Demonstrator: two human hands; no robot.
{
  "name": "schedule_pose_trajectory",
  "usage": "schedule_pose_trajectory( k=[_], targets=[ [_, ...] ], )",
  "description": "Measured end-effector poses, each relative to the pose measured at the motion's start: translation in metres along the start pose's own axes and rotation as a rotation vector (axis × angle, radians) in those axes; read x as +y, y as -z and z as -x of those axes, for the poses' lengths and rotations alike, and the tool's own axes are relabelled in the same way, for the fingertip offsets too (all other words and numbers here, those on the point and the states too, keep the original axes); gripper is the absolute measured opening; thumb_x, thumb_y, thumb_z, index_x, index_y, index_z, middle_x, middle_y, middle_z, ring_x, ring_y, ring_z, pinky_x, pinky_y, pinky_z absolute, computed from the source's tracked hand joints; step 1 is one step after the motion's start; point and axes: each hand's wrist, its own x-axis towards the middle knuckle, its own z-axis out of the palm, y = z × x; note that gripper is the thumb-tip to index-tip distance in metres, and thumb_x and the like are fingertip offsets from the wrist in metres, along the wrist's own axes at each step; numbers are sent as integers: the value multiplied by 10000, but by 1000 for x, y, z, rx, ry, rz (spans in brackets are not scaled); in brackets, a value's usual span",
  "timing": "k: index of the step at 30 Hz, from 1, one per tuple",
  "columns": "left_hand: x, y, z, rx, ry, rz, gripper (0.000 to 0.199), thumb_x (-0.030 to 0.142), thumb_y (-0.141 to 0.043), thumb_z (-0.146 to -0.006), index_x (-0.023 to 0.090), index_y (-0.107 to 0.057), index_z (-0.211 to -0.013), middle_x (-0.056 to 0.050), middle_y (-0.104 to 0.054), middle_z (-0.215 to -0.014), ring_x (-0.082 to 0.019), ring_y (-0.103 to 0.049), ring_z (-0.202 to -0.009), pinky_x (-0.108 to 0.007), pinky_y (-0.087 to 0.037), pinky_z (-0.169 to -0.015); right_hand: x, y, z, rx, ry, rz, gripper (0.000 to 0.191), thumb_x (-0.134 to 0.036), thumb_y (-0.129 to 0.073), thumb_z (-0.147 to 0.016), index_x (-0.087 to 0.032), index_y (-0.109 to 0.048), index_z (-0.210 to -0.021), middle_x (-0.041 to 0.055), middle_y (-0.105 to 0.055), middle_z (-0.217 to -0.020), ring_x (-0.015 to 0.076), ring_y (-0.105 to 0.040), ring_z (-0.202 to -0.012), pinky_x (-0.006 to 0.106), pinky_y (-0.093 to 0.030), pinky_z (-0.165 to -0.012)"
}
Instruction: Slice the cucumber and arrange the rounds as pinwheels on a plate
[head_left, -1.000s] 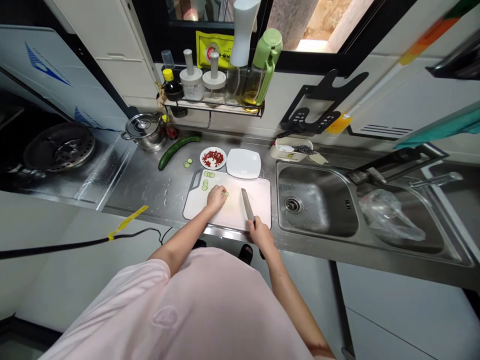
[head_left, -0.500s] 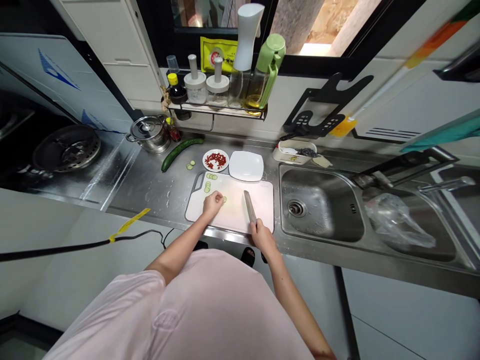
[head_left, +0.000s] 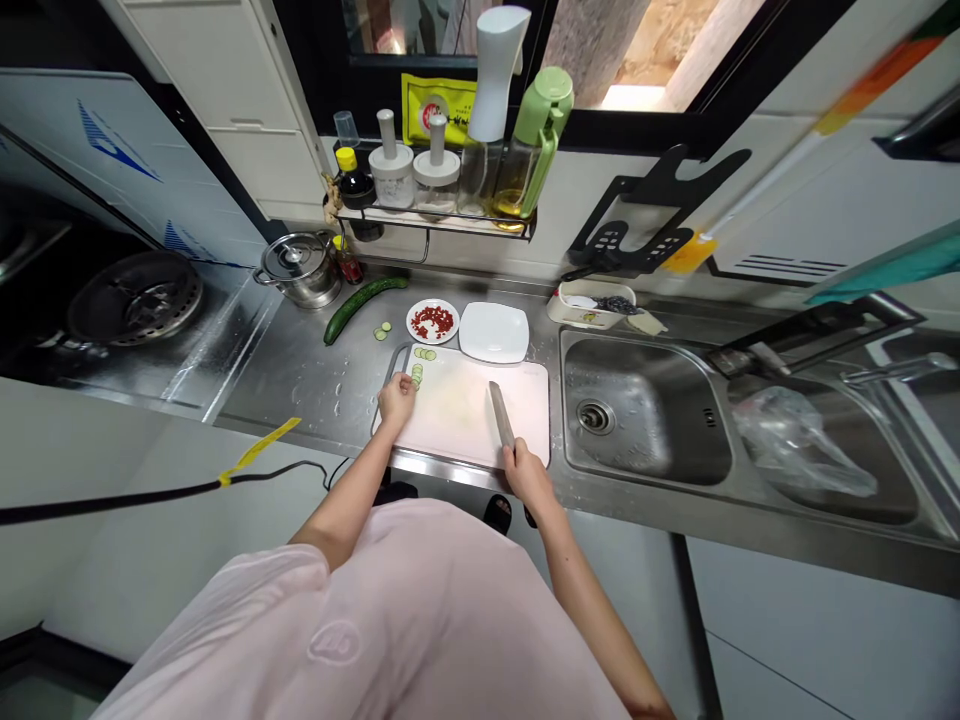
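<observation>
My left hand (head_left: 396,402) is over the left side of the white cutting board (head_left: 465,435), fingers pinched at the near end of a short overlapping row of cucumber slices (head_left: 417,371). A slice seems to be between the fingertips, partly hidden by them. More slices (head_left: 425,354) lie along the board's far left edge. My right hand (head_left: 529,476) is closed round the handle of a kitchen knife (head_left: 501,415), whose blade points away from me over the board's right part. Beyond the board lie a whole cucumber (head_left: 364,305) and a few cut end pieces (head_left: 381,332).
Behind the board stand a plate of chopped red pieces (head_left: 433,337) and a white square dish (head_left: 493,331). A lidded steel pot (head_left: 301,270) sits at the back left. The sink (head_left: 645,400) is right of the board; a bottle shelf (head_left: 439,222) hangs above.
My left hand has moved left from the middle of the board to the row of slices, carrying a cucumber slice. My right hand and the knife have stayed in place.
</observation>
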Motion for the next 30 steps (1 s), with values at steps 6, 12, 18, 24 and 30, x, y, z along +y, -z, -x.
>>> schedule_pose_trajectory(
  k=[6,12,18,24,30],
  targets=[
    [4,3,1,-8,-1,-123,152,227,-537,-815,247,-606,-949,6,-692,-832,-150,-622,-788,-262,-391,-755,-1,2,1,0,8,-4,313,-387,-245,-1003,-189,-462,-1113,107,-659,-972,210,-613,-907,257,-319,-659],
    [6,7,5,-3,-25,-222,134,244,-519,-824,240,-631,-898,-45,-684,-927,-208,-605,-918,-319,-372,-811,-3,6,2,-13,5,-9,307,-377,-247,-1005,-185,-461,-1111,117,-655,-979,211,-610,-900,259,-323,-664],
    [13,6,3,-2,-45,-216,166,266,-510,-842,245,-640,-944,-58,-658,-968,-216,-574,-963,-343,-363,-856,0,3,0,-8,13,-12,312,-383,-238,-1001,-190,-461,-1103,109,-656,-961,218,-612,-900,260,-320,-656],
    [36,-3,-22,-6,-123,-224,232,276,-504,-852,250,-641,-1037,-82,-633,-1053,-255,-539,-1031,-385,-360,-898,-1,4,0,-28,4,-18,333,-391,-228,-1001,-189,-464,-1120,112,-651,-994,221,-608,-924,259,-333,-667],
    [54,-13,-49,-65,-187,-353,316,268,-513,-846,250,-627,-1139,-117,-612,-1104,-287,-505,-1083,-412,-345,-917,-2,4,1,-11,-8,-7,325,-386,-230,-1002,-188,-464,-1109,117,-654,-978,225,-612,-904,265,-333,-664]
  ],
)
